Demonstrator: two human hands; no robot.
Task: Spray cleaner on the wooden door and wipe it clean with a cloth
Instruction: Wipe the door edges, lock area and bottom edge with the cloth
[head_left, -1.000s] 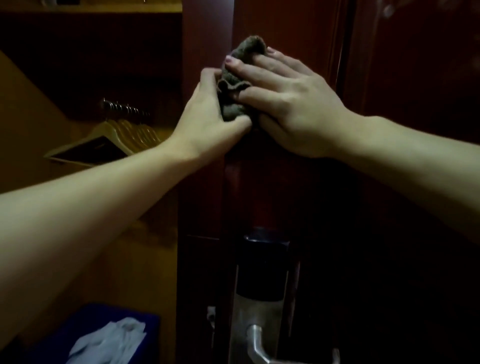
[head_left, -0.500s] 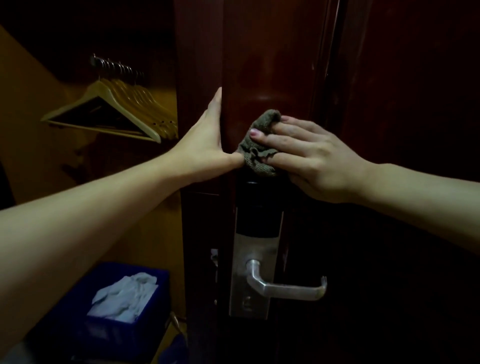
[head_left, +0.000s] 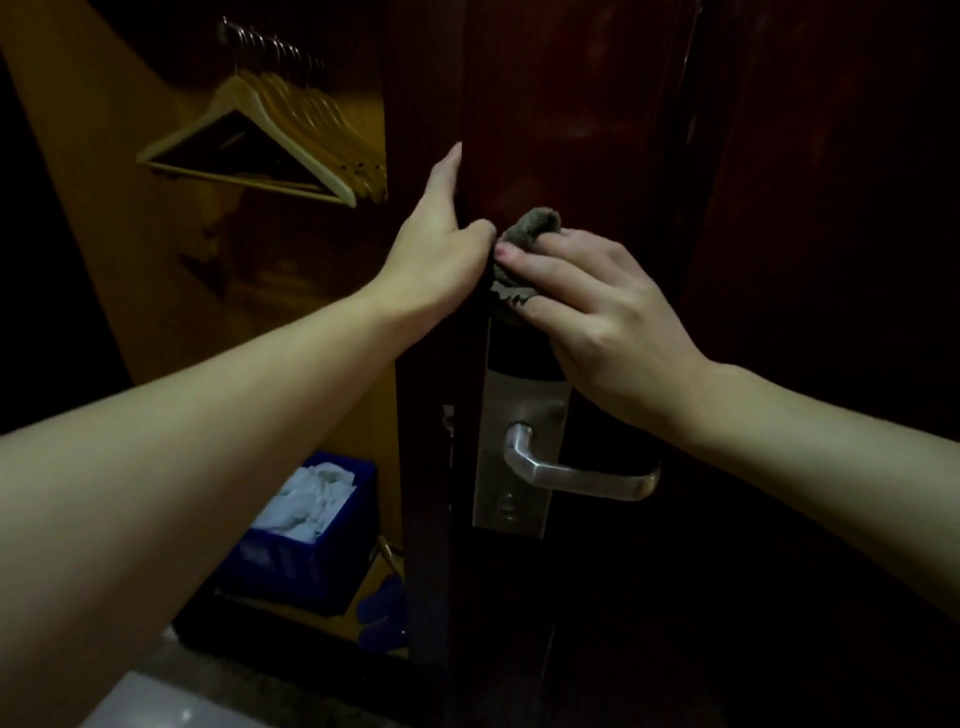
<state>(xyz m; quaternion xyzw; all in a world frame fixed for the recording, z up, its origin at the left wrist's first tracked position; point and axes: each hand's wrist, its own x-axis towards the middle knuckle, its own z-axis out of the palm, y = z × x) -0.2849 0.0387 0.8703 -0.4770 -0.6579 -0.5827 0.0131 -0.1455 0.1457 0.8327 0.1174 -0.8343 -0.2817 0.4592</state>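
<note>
The dark red wooden door (head_left: 571, 104) stands ajar in front of me. My left hand (head_left: 441, 249) holds its free edge, fingers behind the edge and thumb on the front face. My right hand (head_left: 587, 312) presses a bunched grey-brown cloth (head_left: 535, 228) against the door face just above the lock plate (head_left: 519, 415). The fingers curl over the cloth. A metal lever handle (head_left: 582, 475) sticks out to the right below my right hand. No spray bottle is in view.
Left of the door is an open wardrobe with several wooden hangers (head_left: 275, 135) on a rail. A blue crate (head_left: 306, 561) with white cloths sits on the floor below. Blue slippers (head_left: 384, 613) lie beside it. Pale floor shows at bottom left.
My right hand has wiped the cloth down the door's edge strip from high up to just above the lock. My left hand followed down the edge. The view tilted downward.
</note>
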